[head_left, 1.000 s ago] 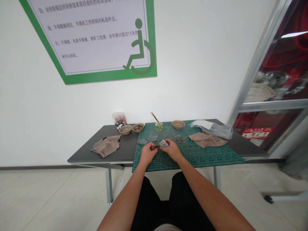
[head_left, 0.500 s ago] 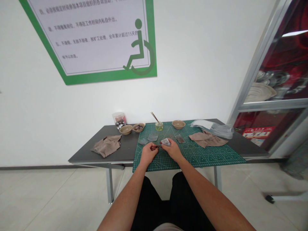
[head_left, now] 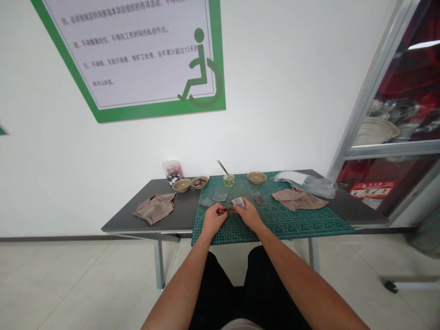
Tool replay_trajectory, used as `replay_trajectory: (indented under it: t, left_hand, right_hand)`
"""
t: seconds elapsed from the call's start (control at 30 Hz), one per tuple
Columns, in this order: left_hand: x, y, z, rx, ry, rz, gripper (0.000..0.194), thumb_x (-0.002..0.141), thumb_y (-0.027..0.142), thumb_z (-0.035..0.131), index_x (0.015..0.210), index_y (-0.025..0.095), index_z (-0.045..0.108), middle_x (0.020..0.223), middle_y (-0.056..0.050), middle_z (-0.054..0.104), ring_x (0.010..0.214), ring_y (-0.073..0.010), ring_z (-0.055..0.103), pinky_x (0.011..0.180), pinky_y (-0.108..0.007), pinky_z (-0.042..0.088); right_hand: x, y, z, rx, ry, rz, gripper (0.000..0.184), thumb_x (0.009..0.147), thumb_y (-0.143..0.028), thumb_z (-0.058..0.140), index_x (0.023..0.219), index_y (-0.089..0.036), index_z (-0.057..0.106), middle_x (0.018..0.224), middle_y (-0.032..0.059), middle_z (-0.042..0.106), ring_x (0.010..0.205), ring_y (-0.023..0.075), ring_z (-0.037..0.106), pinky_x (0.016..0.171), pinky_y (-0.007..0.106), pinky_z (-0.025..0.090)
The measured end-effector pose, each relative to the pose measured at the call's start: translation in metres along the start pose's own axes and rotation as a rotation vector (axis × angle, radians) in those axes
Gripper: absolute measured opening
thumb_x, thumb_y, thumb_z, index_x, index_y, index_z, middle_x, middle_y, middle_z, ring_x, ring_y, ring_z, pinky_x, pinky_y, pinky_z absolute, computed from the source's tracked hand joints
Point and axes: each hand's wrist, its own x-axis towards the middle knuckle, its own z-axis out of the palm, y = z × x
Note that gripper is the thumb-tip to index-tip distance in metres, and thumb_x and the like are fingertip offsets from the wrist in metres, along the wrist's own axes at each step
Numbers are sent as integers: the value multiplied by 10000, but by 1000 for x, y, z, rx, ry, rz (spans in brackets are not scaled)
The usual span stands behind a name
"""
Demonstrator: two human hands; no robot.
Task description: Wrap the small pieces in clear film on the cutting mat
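Over the green cutting mat [head_left: 275,224], my two hands meet close together. My left hand [head_left: 215,220] is closed in a pinch on a small dark piece [head_left: 229,208], too small to name. Between the thumb and fingers of my right hand [head_left: 250,215] is a small grey-white sheet [head_left: 238,201] with faint marks, its lower edge near the dark piece. Just beyond my left hand lie a grey square sheet [head_left: 220,197] and a second grey sheet [head_left: 206,202]. A darker brown-grey sheet [head_left: 258,198] lies past my right hand.
A glass jar [head_left: 228,181] with yellowish liquid holds thin sticks. Bowls stand at the back: an empty one [head_left: 181,185], one with small dark pieces [head_left: 200,182], another at right [head_left: 256,178]. Brown cloths [head_left: 156,208] [head_left: 297,199], a plastic tub [head_left: 172,172] and a plastic bag [head_left: 309,183] lie around.
The grey-white sheet has shifted slightly and tilted in my right hand, still beside the dark piece. Both hands keep their grip. The whole view has moved a little.
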Motion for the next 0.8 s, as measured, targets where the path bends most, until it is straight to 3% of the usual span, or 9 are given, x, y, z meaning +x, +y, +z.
replay_trajectory:
  t: [0.27,0.8]
  left_hand:
    - [0,2,0,14,-8,-14,65,689,204,590,735,165,614,659,9,625,613,-120,579,612,-236,442]
    - [-1,5,-1,0,-3,-15,57,687,212,604,724,169,610,641,18,619,604,-120,575,596,-231,440]
  right_hand:
    - [0,-2,1,205,-19,69,233,737,-340,623,909,-193,565,863,55,682,717,193,662,722,375,555]
    - [-4,-12,-2,-40,7,37,162,749,-348,559,788,-191,552,632,-2,611,585,166,621,547,263,479]
